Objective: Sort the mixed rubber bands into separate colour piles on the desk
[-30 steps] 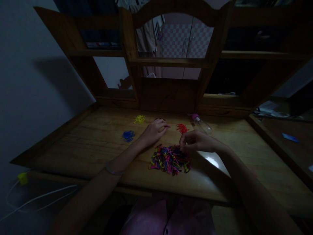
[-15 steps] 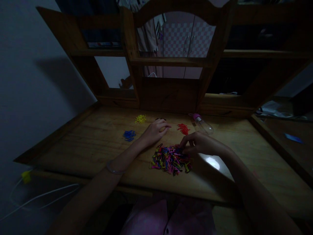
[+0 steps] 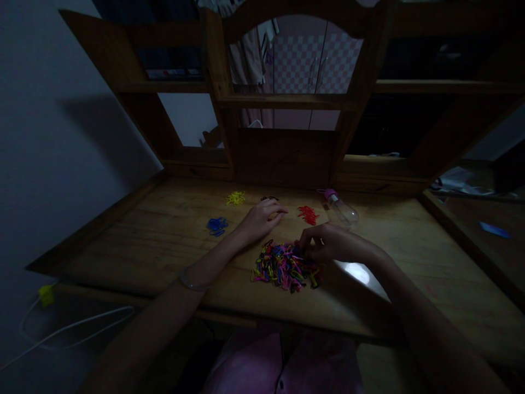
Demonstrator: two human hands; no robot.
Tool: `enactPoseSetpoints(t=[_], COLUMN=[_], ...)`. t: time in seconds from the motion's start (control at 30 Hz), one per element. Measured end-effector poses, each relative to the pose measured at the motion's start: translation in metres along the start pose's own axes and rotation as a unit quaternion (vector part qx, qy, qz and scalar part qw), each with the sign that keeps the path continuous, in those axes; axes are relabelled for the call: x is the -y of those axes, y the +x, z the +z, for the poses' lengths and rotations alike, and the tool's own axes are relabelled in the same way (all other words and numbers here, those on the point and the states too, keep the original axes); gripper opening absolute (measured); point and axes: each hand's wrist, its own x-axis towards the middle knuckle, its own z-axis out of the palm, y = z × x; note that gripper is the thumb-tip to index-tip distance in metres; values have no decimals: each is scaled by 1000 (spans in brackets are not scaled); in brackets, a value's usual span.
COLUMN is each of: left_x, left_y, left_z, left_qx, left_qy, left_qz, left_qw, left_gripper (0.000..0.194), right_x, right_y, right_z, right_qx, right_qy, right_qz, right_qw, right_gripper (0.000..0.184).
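A heap of mixed pink, yellow, black, blue and red small looped pieces [image 3: 285, 269], like clips or pins, lies on the wooden desk in front of me. My right hand [image 3: 328, 242] reaches into its upper right edge, fingers bent down and pinched together; whatever is between the fingertips is hidden. Beyond the heap, my left hand [image 3: 264, 218] rests on the desk, thumb apart from the fingers, holding nothing visible. Just past it is a small black group [image 3: 269, 198], partly covered by the hand. Separate groups are yellow [image 3: 235, 198], blue [image 3: 217, 225] and red [image 3: 308, 215].
A clear bulb-shaped bottle with a pink cap [image 3: 342, 208] lies behind my right hand. A wooden shelf unit [image 3: 283, 158] stands along the desk's back. A white cable [image 3: 82, 325] hangs off the left front. Light glares on the desk [image 3: 410, 246] by my right wrist.
My right hand has shifted very slightly left at the heap's edge. My left hand and the colour groups stay where they were.
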Motion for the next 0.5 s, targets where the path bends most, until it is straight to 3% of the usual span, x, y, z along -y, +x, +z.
enactPoseSetpoints(t=[0.33, 0.5], left_x=[1, 1], left_y=[0, 0], left_z=[0, 1], left_qx=[1, -4], left_qy=[-8, -6], left_qz=[17, 11], left_qw=[1000, 1000], left_gripper=[20, 20], right_x=[0, -8], right_y=[-1, 2], right_z=[-14, -14], right_qx=[-24, -46], right_qy=[60, 157], right_qz=[-7, -4], right_qw=[998, 987], right_gripper=[19, 24])
